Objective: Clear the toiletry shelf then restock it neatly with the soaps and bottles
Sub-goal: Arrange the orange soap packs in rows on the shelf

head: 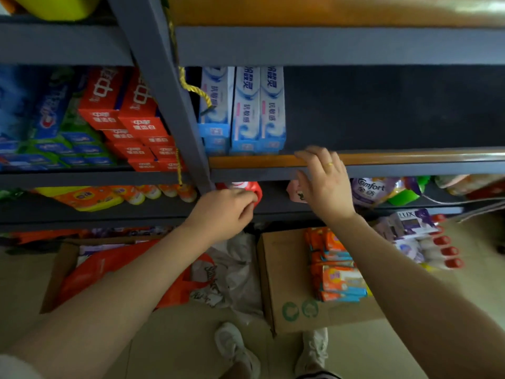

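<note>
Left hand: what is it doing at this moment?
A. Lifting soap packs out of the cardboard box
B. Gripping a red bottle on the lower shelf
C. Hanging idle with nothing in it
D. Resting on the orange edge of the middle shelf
B: the left hand has its fingers curled round the red bottle on the lower shelf, while the right hand is the one up at the orange shelf edge.

Both bare forearms extend forward and up from the lower frame corners, converging toward centre. Left hand: knuckles up, fingers curled, thumb and fingertips pinched together at the right side of the hand. Right hand: raised higher, fingers loosely spread and bent, ring on one finger.
</note>
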### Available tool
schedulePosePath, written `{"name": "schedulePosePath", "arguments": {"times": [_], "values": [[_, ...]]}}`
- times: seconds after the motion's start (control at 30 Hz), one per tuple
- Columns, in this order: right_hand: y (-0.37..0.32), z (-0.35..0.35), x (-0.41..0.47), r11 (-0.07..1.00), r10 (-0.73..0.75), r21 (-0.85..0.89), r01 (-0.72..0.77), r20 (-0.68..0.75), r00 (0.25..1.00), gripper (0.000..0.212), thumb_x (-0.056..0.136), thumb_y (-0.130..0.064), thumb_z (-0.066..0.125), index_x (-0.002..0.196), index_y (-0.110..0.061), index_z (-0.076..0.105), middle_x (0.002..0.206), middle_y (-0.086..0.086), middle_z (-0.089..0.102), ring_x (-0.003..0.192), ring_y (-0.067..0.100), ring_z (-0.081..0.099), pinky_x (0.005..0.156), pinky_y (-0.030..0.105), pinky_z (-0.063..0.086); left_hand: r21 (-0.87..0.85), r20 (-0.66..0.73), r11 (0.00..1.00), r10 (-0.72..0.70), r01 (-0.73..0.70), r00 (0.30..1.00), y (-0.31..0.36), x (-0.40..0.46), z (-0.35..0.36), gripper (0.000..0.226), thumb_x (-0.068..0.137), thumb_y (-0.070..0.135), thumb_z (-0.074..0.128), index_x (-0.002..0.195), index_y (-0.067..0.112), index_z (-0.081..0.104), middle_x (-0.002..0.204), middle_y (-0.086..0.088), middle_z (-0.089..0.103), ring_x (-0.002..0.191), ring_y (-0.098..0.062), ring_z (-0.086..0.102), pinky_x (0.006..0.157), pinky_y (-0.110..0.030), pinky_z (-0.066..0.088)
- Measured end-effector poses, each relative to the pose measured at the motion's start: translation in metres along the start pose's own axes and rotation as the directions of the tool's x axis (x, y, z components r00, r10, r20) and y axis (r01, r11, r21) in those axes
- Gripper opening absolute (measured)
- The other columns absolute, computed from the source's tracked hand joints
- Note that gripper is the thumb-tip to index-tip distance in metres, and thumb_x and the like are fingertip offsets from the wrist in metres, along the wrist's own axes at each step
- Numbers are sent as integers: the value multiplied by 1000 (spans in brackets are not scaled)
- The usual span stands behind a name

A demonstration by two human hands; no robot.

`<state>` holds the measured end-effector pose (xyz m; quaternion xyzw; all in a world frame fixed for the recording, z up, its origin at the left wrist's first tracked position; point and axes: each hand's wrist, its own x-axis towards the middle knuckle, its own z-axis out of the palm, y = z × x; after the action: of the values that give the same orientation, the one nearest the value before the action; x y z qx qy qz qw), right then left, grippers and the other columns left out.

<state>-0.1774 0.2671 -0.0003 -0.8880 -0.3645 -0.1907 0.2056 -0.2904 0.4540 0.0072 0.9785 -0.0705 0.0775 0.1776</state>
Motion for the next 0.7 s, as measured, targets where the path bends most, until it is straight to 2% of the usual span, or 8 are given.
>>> {"name": "schedulePosePath", "arguments": {"times": [0.07,0.13,0.27,0.33,0.4,0.5,0.6,0.7], "values": [[31,-10,-31,984,169,49,-173,84,982,26,86,-15,47,106,-3,60,104,18,60,90,38,57,70,43,52,-54,82,999,3,2,997,18,2,21,27,80,25,44,87,15,69,76,-3,68,61,-26,63,46,-28,44],[62,-21,-60,935,328,78,-345,177,928,23,88,-10,45,103,-2,61,103,19,59,91,40,58,69,42,50,-110,154,994,8,9,988,36,4,46,28,81,25,45,93,15,68,85,-3,69,70,-26,64,54,-28,44],[124,-34,-120,868,457,4,-496,383,803,18,82,-3,52,97,0,64,97,22,60,90,43,58,73,44,49,-128,337,987,-53,101,940,73,10,109,31,91,29,40,109,19,62,107,0,64,87,-22,62,71,-32,50],[151,-36,-146,876,431,-51,-480,530,730,26,80,-7,53,103,-2,64,103,24,61,98,44,56,81,46,47,-103,406,981,-110,165,907,93,17,140,26,92,26,44,113,21,60,112,2,62,91,-19,60,74,-31,48],[174,-33,-164,901,385,-119,-418,664,640,33,84,-7,55,116,-4,59,119,22,56,113,41,50,91,42,43,-98,458,960,-191,263,868,111,22,168,28,92,23,45,118,21,56,114,3,59,95,-18,58,74,-27,44],[200,-17,-182,917,335,-134,-377,772,540,40,91,-15,49,131,-11,46,137,13,44,127,32,39,97,37,38,-75,530,905,-319,419,785,131,24,207,32,95,22,46,126,18,50,120,1,58,100,-17,57,70,-21,35],[215,8,-185,946,236,-75,-316,826,512,52,93,-19,48,142,-15,33,145,7,35,132,28,32,102,37,36,-23,550,840,-443,543,708,142,21,240,36,97,24,46,132,18,44,127,1,54,106,-15,56,67,-18,31],[216,32,-180,966,147,-10,-257,842,519,59,93,-24,50,146,-16,24,150,5,28,134,28,30,106,39,34,-3,552,758,-543,653,633,150,15,260,46,94,30,51,137,19,37,131,-4,50,111,-16,54,72,-19,34]]}}
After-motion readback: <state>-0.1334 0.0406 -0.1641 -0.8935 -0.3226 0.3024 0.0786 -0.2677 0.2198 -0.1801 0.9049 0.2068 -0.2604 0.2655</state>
